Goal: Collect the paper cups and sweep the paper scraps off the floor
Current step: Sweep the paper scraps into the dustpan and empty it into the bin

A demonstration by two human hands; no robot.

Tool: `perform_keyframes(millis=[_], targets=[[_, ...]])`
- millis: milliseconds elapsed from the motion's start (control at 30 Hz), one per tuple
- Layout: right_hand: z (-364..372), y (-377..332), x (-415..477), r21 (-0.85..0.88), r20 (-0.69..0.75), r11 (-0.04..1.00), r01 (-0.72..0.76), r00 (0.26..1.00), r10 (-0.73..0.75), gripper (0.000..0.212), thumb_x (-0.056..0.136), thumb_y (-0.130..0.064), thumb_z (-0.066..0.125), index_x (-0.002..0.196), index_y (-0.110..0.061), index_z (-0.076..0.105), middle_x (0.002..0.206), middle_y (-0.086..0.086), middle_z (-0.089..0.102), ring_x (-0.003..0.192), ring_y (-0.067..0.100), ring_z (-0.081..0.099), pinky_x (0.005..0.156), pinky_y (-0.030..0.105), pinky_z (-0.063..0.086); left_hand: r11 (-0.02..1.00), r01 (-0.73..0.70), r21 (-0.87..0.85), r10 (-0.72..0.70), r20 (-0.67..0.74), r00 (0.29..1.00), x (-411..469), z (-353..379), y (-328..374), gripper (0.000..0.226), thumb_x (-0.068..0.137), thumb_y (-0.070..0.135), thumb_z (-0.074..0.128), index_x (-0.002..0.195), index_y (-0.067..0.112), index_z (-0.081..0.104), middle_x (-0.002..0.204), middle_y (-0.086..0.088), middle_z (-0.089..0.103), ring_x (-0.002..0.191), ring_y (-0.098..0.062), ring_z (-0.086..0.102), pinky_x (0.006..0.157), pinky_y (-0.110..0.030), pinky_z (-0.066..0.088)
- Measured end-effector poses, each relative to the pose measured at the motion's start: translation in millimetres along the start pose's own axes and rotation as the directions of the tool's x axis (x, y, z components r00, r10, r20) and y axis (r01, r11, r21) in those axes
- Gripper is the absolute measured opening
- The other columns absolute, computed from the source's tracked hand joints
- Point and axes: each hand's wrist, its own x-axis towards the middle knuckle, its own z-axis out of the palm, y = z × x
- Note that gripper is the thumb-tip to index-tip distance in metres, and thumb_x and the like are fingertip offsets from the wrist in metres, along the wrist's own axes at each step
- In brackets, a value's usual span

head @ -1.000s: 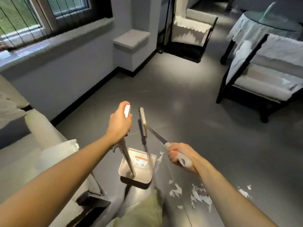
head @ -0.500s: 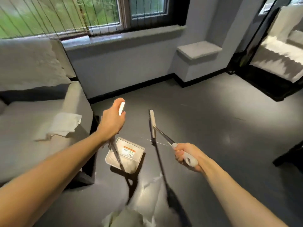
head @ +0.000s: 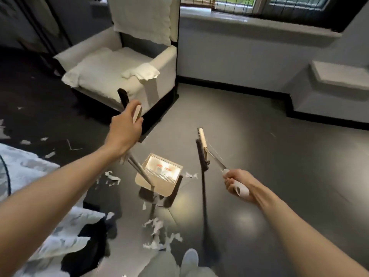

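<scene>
My left hand [head: 125, 129] grips the top of the long dustpan handle, and the beige dustpan [head: 159, 174] hangs from it just above the grey floor. My right hand [head: 238, 185] grips the white handle of the broom, whose head [head: 203, 148] points away from me, to the right of the pan. White paper scraps [head: 157, 232] lie on the floor below the dustpan, near my feet. More scraps [head: 111, 176] lie left of the pan, and others [head: 26, 141] are scattered on the dark floor at far left. No paper cups are visible.
A white armchair [head: 127, 62] with a loose cloth on its arm stands straight ahead, close behind my left hand. A wall with a window ledge [head: 259, 25] and a low grey step [head: 335, 84] runs along the right. White fabric [head: 26, 168] lies at lower left.
The view has swung left: the armchair now sits ahead and scraps have come into view below. Both hands keep the same grips on dustpan and broom.
</scene>
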Motion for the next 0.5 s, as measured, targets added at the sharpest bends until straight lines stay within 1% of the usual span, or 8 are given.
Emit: perform_keyframes(millis=[100,167,200,267,333,400,467,500], targets=[[-3,40,5,-0.146,-0.006,0.989,-0.033,0.999,0.032,0.01,0.092,0.005,0.04,0.093,-0.003,0.045,0.048,0.002,0.042,0.031,0.005,0.04,0.029,0.014,0.035,0.997,0.073,-0.017,-0.074,-0.047,0.996,-60,-16,-8,0.035,0.093,0.02,0.055,0.126,0.032,0.047,0.096,-0.004,0.062,0.079,-0.019,0.058,0.073,-0.03,0.043],[-3,65,10,-0.219,0.005,0.974,-0.056,0.998,0.058,0.012,0.092,0.005,0.038,0.087,-0.003,0.046,0.043,0.002,0.044,0.03,0.005,0.04,0.03,0.014,0.036,0.994,0.109,-0.026,-0.111,-0.104,0.988,-100,-26,-12,0.034,0.093,0.019,0.055,0.123,0.032,0.049,0.09,0.0,0.06,0.07,-0.01,0.056,0.066,-0.03,0.043],[-2,77,12,-0.238,0.019,0.968,-0.078,0.996,0.085,0.013,0.093,0.004,0.038,0.085,-0.003,0.045,0.042,0.002,0.044,0.029,0.005,0.04,0.03,0.014,0.036,0.991,0.132,-0.025,-0.134,-0.132,0.982,-118,-31,-13,0.033,0.092,0.018,0.055,0.122,0.032,0.05,0.088,0.0,0.06,0.067,-0.009,0.055,0.062,-0.03,0.044],[0,103,13,-0.288,0.05,0.95,-0.123,0.988,0.143,0.012,0.093,0.004,0.038,0.085,-0.003,0.043,0.041,0.002,0.044,0.029,0.006,0.04,0.03,0.015,0.037,0.982,0.185,-0.032,-0.188,-0.173,0.967,-156,-40,-16,0.032,0.092,0.017,0.055,0.121,0.031,0.051,0.087,-0.002,0.061,0.064,-0.016,0.056,0.055,-0.028,0.045],[0,130,8,-0.426,0.053,0.894,-0.142,0.982,0.181,0.011,0.094,0.002,0.038,0.087,-0.005,0.043,0.041,0.001,0.044,0.028,0.006,0.04,0.03,0.015,0.037,0.973,0.227,-0.046,-0.231,-0.206,0.951,-198,-47,-19,0.033,0.093,0.016,0.054,0.123,0.03,0.051,0.089,-0.002,0.06,0.064,-0.015,0.056,0.049,-0.025,0.045],[-3,158,-5,-0.548,0.047,0.826,-0.134,0.981,0.191,0.008,0.094,0.001,0.039,0.094,-0.004,0.045,0.043,0.002,0.044,0.029,0.006,0.041,0.032,0.015,0.038,0.963,0.262,-0.065,-0.27,-0.236,0.933,-241,-53,-22,0.034,0.093,0.015,0.054,0.124,0.03,0.051,0.092,-0.001,0.059,0.064,-0.015,0.056,0.045,-0.027,0.048],[-10,186,-24,-0.56,0.082,0.815,-0.146,0.97,0.23,0.006,0.095,-0.001,0.04,0.098,-0.005,0.044,0.044,0.002,0.042,0.029,0.006,0.04,0.031,0.015,0.037,0.954,0.285,-0.096,-0.301,-0.253,0.92,-286,-56,-24,0.035,0.093,0.015,0.054,0.125,0.03,0.051,0.093,-0.001,0.059,0.061,-0.017,0.055,0.043,-0.027,0.048],[-14,198,-36,-0.538,0.107,0.829,-0.154,0.963,0.248,0.005,0.095,-0.001,0.04,0.096,-0.005,0.043,0.044,0.001,0.04,0.028,0.006,0.038,0.03,0.014,0.035,0.952,0.288,-0.108,-0.306,-0.256,0.917,-307,-57,-25,0.035,0.093,0.014,0.054,0.125,0.029,0.051,0.095,-0.002,0.06,0.062,-0.019,0.054,0.049,-0.028,0.05]])
